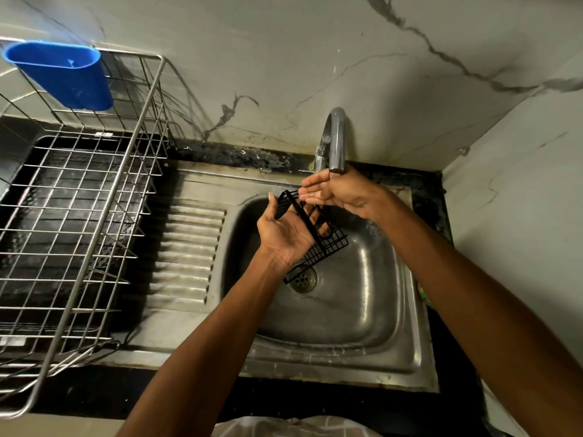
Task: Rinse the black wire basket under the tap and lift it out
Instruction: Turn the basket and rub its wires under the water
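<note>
Head view: the black wire basket (310, 234) hangs tilted over the sink (372, 310) bowl, its long axis running from beside the tap (335, 140) spout down toward the drain (303, 280). The left hand (285, 236) holds it from the left, palm up, fingers wrapped behind the frame. The right hand (336, 192) sits just under the spout above the basket's upper end, fingers fairly straight, gripping nothing. Whether water runs, I cannot tell.

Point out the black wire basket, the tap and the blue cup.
black wire basket (331, 244), head view, lower mesh corner.
tap (337, 137), head view, curved spout.
blue cup (67, 78), head view, front wall.
</note>
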